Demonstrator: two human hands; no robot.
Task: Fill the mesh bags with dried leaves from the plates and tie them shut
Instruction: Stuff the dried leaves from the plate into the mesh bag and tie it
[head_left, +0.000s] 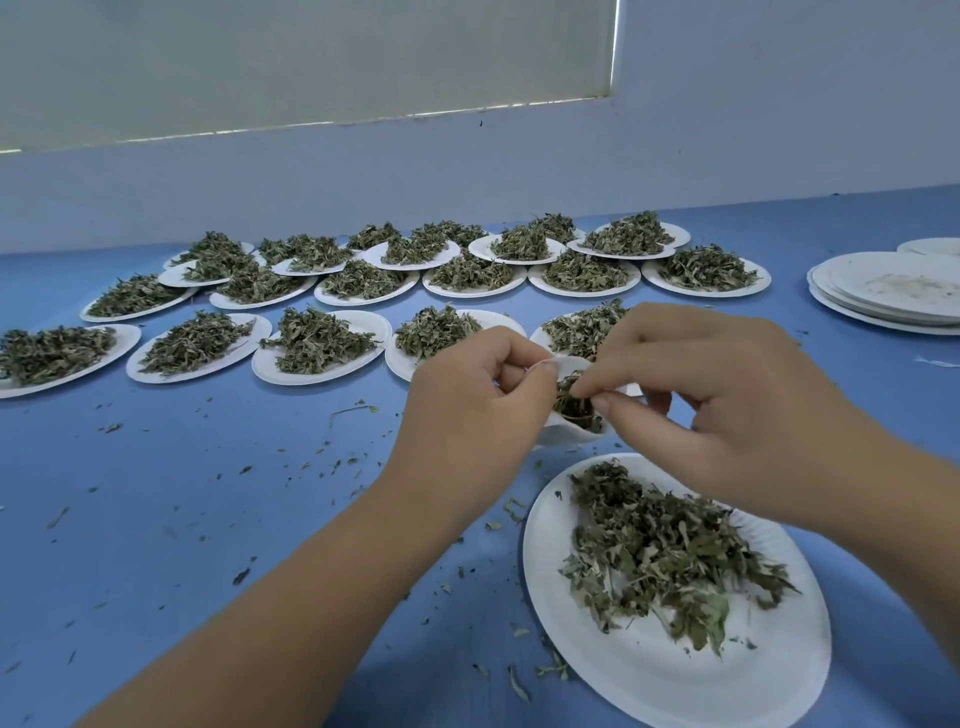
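Left hand (483, 395) pinches the rim of the small white mesh bag (566, 438) at frame centre, right hand (727, 395) pinching its opposite edge, green dried leaves (574, 404) inside. Lower right, a round white paper plate (649, 675) holds more leaves. Loaded plates (322, 371) line the blue table (208, 519) above.

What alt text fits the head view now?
Two hands fill a white mesh bag over a blue table: the left hand grips its rim, the right hand pinches dried leaves at its mouth. Leaf-filled paper plates lie nearby.
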